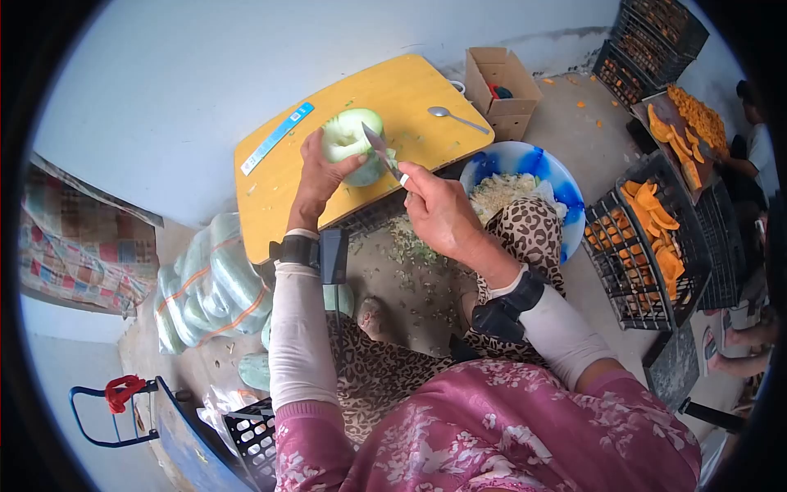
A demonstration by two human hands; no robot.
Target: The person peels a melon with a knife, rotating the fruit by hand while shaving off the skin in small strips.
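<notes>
A pale green melon-like vegetable, hollowed at its cut face, is held at the near edge of the yellow table. My left hand grips it from the left side, thumb at the lower rim. My right hand is closed around the handle of a knife, whose blade rests against the cut flesh at the right of the hollow. Small green scraps sit by the blade. Below right, a blue and white basin holds pale seeds and pulp.
On the table lie a spoon and a blue-white packet. A cardboard box stands behind. Crates of orange pieces and another person are at right. Wrapped green vegetables lie left; a blue-framed cart stands lower left.
</notes>
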